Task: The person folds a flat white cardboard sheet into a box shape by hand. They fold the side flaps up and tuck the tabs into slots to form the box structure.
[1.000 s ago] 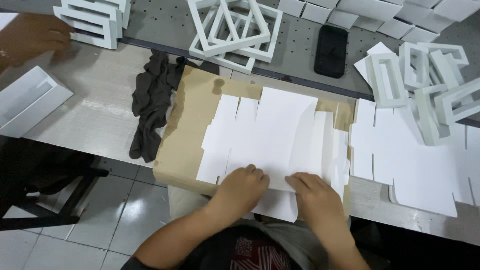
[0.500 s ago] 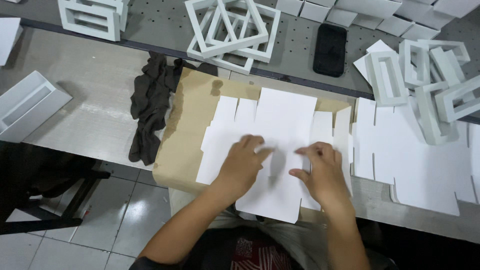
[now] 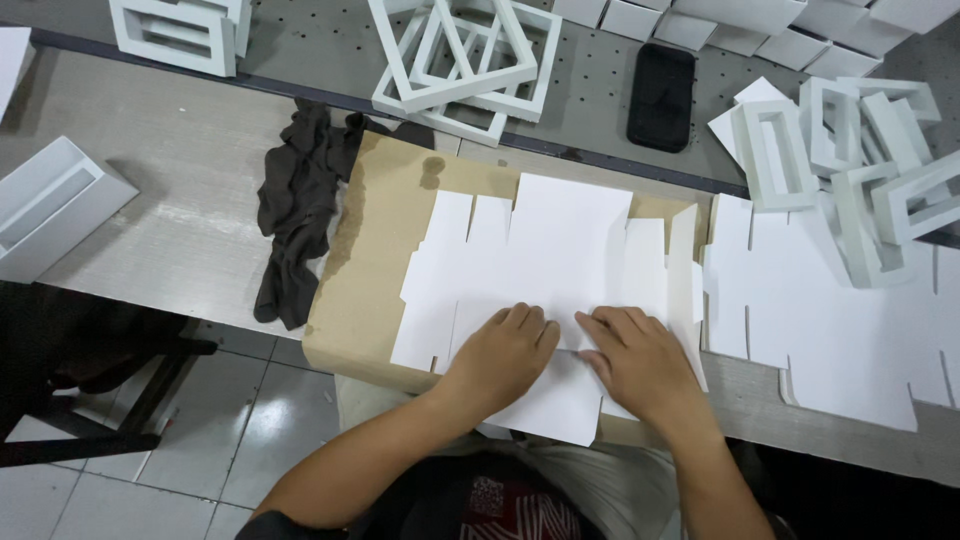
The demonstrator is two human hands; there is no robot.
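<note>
A flat white die-cut card sheet lies on a brown cardboard board at the table's near edge. My left hand presses flat on the sheet's lower middle, fingers together. Beside it my right hand also rests palm down on the sheet, fingers pointing left towards the other hand. Neither hand grips anything. The sheet's near flap hangs over the board's edge under my wrists.
A stack of similar white cut sheets lies to the right. Folded white box frames pile at the right and more frames at the back. A dark cloth, a black phone and a white tray are also here.
Both hands slid from the sheet's near edge up onto it, then back towards me a little, and now lie close together. The other person's hand at far left has left the view.
</note>
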